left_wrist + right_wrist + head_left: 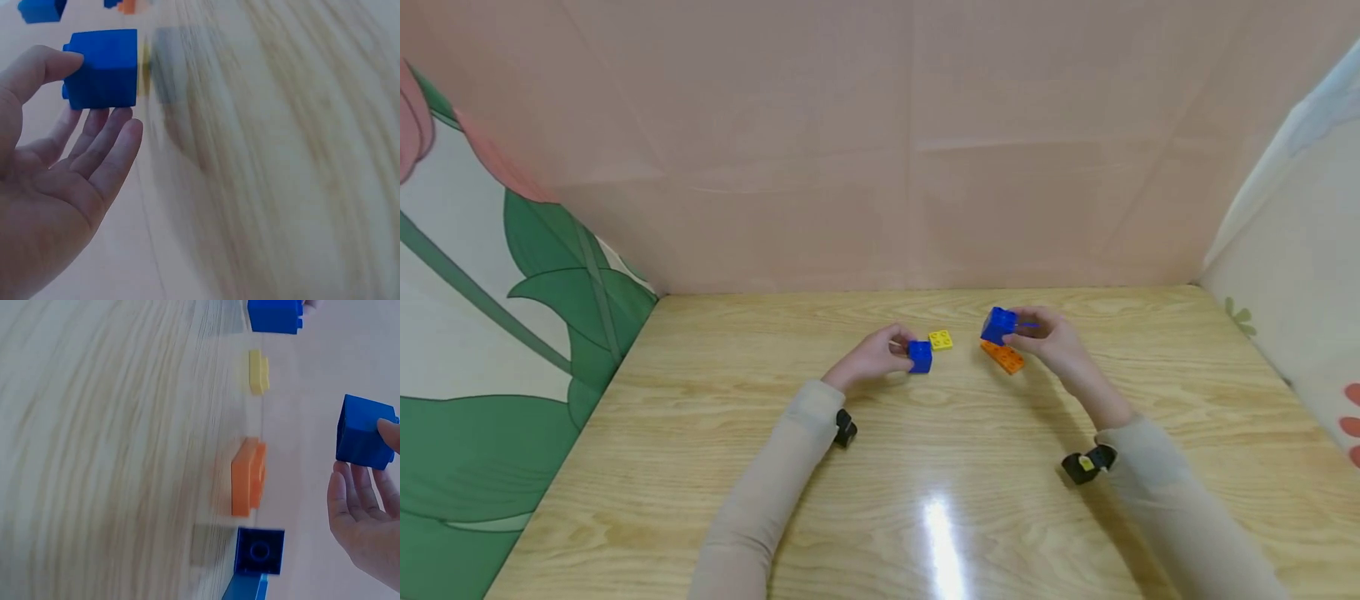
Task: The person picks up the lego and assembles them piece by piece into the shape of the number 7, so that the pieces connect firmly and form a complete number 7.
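Near the table's far middle, my left hand [880, 353] holds a blue toy building block [920, 357] between thumb and fingertips. It is low at the tabletop; I cannot tell whether it touches. A second blue block [998, 326] is pinched by my right hand [1051, 340], tilted and raised above the table in the right wrist view. Beneath it lies a flat orange block [1002, 357] with studs. Between the hands is a small flat yellow block [940, 340]. Beyond the orange block, the right wrist view shows a dark blue block [259, 551], its hollow underside facing the camera.
A light blue piece [245, 587] adjoins the dark blue block, cut off by the frame's edge. The wooden table [700, 467] ends at a pink cloth backdrop [790, 208]. Patterned panels rise at the left and right sides.
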`<state>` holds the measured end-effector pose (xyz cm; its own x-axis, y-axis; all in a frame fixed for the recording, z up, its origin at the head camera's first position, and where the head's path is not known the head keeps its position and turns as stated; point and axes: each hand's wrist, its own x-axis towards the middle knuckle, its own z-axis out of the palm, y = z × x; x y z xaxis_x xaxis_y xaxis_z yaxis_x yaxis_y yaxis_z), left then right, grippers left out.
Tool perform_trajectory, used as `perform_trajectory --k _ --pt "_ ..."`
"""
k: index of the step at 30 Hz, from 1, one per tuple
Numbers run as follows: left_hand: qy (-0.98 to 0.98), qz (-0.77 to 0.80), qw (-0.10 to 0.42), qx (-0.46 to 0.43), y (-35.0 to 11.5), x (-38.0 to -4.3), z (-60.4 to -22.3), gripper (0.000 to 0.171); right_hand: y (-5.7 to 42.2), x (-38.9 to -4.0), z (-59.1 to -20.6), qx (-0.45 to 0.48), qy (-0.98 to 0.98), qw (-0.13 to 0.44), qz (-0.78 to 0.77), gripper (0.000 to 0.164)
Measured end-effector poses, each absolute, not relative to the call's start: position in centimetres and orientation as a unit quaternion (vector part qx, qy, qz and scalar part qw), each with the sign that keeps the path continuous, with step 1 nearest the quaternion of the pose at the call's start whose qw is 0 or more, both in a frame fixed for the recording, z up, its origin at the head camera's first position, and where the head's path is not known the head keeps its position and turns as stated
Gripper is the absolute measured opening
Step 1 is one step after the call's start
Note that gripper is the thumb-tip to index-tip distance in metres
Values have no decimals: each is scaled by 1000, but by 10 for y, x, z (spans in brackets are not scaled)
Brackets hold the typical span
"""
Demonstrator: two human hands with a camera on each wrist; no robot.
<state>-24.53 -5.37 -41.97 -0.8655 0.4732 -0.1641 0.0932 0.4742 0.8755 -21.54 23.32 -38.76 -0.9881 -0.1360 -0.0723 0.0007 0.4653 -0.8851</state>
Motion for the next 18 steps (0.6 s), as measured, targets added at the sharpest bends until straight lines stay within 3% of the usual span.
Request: perform_trajectory --k 7,18 --pt "843 467 214 160 -56 -245 -421 38 215 -219 -387 -42 846 106 -521 61" --pt "832 480 225 165 -57 -244 -416 47 183 -223 -395 -69 849 100 -515 56"
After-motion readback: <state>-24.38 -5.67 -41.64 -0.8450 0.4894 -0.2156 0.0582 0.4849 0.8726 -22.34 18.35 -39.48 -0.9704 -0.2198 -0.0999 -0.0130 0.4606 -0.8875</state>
